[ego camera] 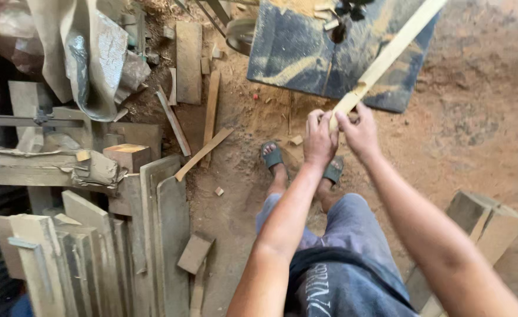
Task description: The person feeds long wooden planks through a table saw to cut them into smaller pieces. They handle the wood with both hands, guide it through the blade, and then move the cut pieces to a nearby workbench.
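A long pale wooden strip (391,54) slants from the upper right down to my hands. My left hand (319,138) and my right hand (360,132) are both closed around its near end, side by side. The strip lies across a dark blue, sawdust-covered machine table (294,53) at the top centre. A black blade part (344,20) shows on that table beside the strip. Below my hands are my feet in grey sandals (272,156) on the dirt floor.
Upright boards and planks (118,246) crowd the left side. Loose wood offcuts (203,152) lie on the sawdust floor. A wooden block (488,226) stands at the right. Grey sheeting (89,53) hangs at the upper left.
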